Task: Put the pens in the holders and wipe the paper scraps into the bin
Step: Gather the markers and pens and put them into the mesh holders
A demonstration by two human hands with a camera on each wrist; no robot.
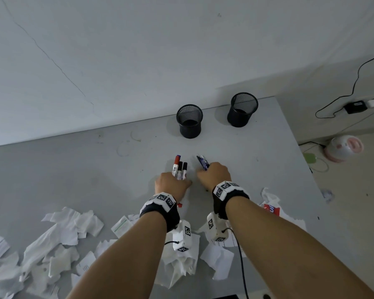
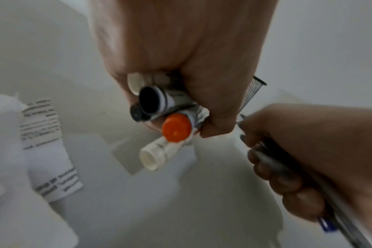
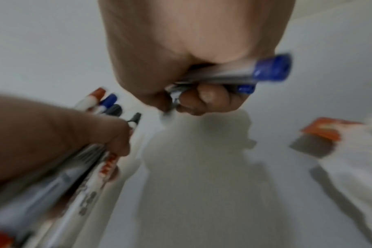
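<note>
Pens fill both our hands: our left hand (image 1: pixel 171 184) grips a bundle of markers (image 1: pixel 179 169), white barrels with red and black caps, while our right hand (image 1: pixel 215 173) is curled round a bunch of blue-capped pens (image 1: pixel 202 162). Both fists hover just short of the left holder (image 1: pixel 189 121), a black mesh cup; the right holder (image 1: pixel 243 110) stands beside it, by the wall (image 1: pixel 117 61). Torn paper scraps (image 1: pixel 58 234) litter the grey bench (image 1: pixel 73 169) on the side of our hands away from that holder. Both wrist views are blurred, so we cannot count the pens.
</note>
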